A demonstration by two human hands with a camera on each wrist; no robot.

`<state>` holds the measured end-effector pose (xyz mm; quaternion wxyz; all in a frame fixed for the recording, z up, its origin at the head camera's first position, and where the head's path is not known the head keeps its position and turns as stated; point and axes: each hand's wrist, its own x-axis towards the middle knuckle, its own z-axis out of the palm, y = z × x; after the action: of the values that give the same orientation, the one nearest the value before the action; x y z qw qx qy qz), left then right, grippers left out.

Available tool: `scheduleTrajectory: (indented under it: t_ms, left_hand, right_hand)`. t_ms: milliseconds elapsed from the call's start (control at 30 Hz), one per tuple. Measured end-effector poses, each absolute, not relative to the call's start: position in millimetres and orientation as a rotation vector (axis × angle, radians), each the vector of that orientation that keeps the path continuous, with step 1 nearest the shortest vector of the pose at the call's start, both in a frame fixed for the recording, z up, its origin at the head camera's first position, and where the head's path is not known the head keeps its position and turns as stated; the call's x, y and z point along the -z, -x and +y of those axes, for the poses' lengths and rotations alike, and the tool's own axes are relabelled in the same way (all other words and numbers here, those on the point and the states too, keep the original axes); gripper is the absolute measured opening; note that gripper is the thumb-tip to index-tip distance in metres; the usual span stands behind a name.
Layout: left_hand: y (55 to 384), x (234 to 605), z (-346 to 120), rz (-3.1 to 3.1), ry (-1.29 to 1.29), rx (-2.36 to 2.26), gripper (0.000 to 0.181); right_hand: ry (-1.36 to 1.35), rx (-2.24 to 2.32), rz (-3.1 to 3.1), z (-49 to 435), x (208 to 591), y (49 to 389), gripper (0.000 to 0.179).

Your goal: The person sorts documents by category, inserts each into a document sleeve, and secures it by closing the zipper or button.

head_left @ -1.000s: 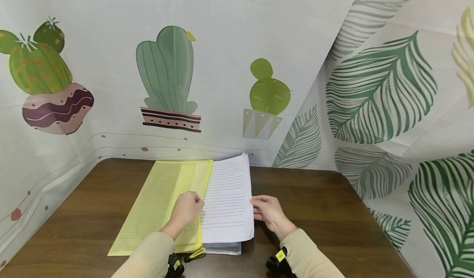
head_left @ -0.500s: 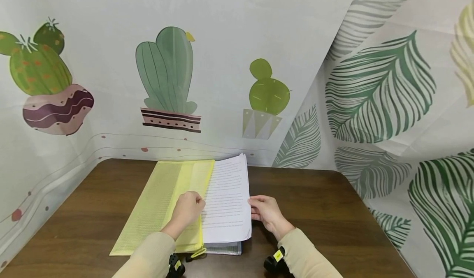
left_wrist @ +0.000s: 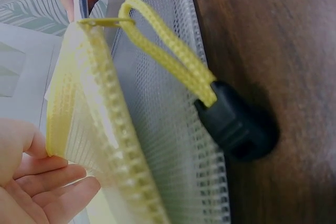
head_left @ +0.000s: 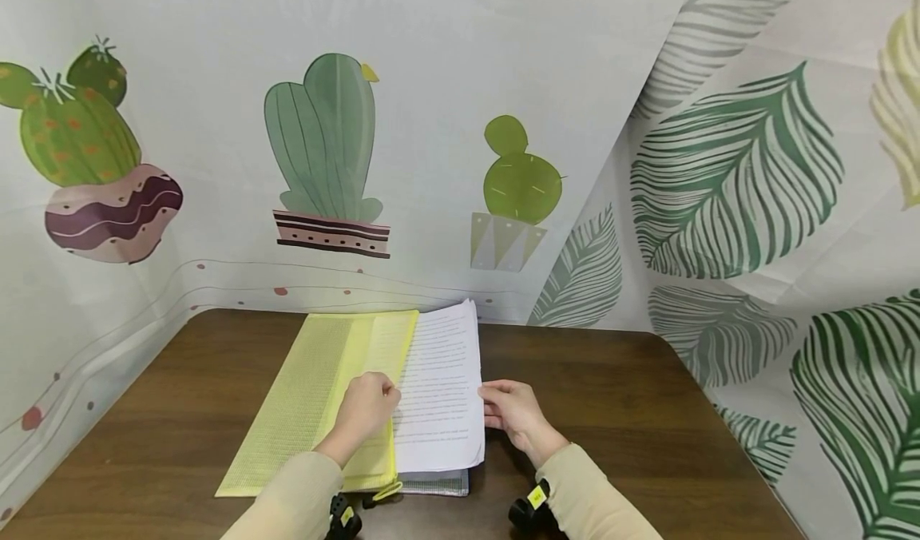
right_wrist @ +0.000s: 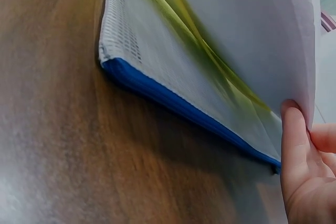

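My left hand [head_left: 365, 406] pinches the open edge of a yellow mesh zip pouch [head_left: 305, 380]. In the left wrist view, thumb and fingers lie on either side of that yellow edge [left_wrist: 56, 124]. My right hand [head_left: 519, 412] grips a stack of printed paper sheets [head_left: 440, 396] by its right edge, thumb [right_wrist: 295, 135] on the underside. The sheets' left part runs under the yellow pouch's upper layer and is hidden there. A yellow cord loop [left_wrist: 168, 51] with a black end piece [left_wrist: 239, 124] hangs from the zipper slider.
Beneath the yellow pouch and paper lies another mesh pouch [head_left: 434, 484] with a blue zipper edge [right_wrist: 189, 111]. All of it rests on a brown wooden table [head_left: 596, 396]. A printed cloth [head_left: 431, 125] with cacti and leaves rises behind the table's far edge.
My right hand and the paper stack have shifted slightly left, deeper into the yellow pouch. The pouch and my left hand have edged slightly right.
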<state>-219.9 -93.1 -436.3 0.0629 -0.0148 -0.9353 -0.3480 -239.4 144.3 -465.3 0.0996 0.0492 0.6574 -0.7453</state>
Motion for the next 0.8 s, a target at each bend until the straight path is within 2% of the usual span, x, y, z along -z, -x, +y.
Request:
scheduleTrajectory:
  t_ms: [800]
  left_hand:
    - [220.1,437.6,-89.8,-2.809,0.070,1.100,0.018]
  right_hand:
    - [-0.140,2.206,1.929,134.3,467.7,241.3,0.030]
